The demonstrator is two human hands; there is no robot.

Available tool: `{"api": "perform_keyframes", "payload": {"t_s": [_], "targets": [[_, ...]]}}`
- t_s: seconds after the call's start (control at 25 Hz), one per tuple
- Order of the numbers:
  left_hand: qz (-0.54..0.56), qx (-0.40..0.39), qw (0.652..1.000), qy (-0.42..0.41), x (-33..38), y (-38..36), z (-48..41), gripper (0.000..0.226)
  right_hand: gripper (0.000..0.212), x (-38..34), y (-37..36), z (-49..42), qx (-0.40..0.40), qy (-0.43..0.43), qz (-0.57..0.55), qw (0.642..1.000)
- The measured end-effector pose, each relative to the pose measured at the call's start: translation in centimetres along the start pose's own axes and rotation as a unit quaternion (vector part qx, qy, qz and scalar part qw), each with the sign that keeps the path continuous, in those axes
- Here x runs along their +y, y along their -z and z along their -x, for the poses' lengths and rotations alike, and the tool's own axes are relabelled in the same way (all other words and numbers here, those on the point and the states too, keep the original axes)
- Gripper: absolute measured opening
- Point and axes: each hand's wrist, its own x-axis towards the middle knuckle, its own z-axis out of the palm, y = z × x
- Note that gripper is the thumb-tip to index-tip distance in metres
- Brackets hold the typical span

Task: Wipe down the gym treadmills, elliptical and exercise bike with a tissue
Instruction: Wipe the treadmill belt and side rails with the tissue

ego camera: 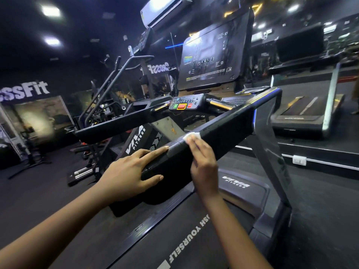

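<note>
I stand on a black treadmill whose belt [155, 239] runs under my arms. Its right handrail [229, 129] slants from the console down toward me. My right hand [204, 162] lies on that rail with straight fingers, pressing a white tissue [191, 136] flat against its top. My left hand [134, 171] rests on the rail's near end, fingers stretched along the top and thumb on the side face. The console screen [211, 57] and a button panel [184, 103] with red and green keys sit beyond.
The left handrail [116, 127] crosses in front of the console. An elliptical [108, 90] stands to the left. A mirror wall at right reflects a treadmill [307, 113]. A wall socket [299, 160] sits low on the right. An air conditioner [165, 8] hangs overhead.
</note>
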Motion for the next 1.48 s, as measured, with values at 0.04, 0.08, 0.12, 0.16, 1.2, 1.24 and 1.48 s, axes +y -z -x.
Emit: {"api": "perform_keyframes", "payload": {"t_s": [0.04, 0.08, 0.12, 0.16, 1.2, 1.24, 1.48], "targets": [[0.002, 0.001, 1.0, 0.0, 0.0, 0.0, -0.1, 0.069, 0.046, 1.5, 0.2, -1.0, -0.002, -0.008, 0.018, 1.0], [0.001, 0.002, 1.0, 0.001, 0.0, 0.0, -0.1, 0.07, 0.044, 2.8, 0.5, -2.0, -0.003, -0.018, 0.032, 0.999], [0.002, 0.003, 1.0, 0.002, 0.1, 0.0, -0.1, 0.07, 0.042, 3.8, 0.9, -3.0, -0.003, -0.03, 0.039, 0.999], [0.005, 0.004, 1.0, 0.004, 0.1, -0.1, -0.1, 0.07, 0.042, 4.1, 1.3, -3.7, -0.003, -0.039, 0.039, 0.998], [0.002, 0.016, 1.0, 0.003, -0.2, -0.2, 0.0, 0.069, 0.036, -4.9, 0.7, 5.4, 0.016, -0.045, -0.119, 0.992], [0.0, 0.016, 1.0, 0.003, -0.2, -0.3, 0.0, 0.069, 0.034, -4.0, 0.3, 5.6, 0.026, -0.047, -0.115, 0.992], [0.006, 0.004, 1.0, 0.012, -0.4, -0.5, -0.1, 0.068, 0.04, 2.0, 0.2, 6.0, 0.093, -0.225, -0.057, 0.968]]}}
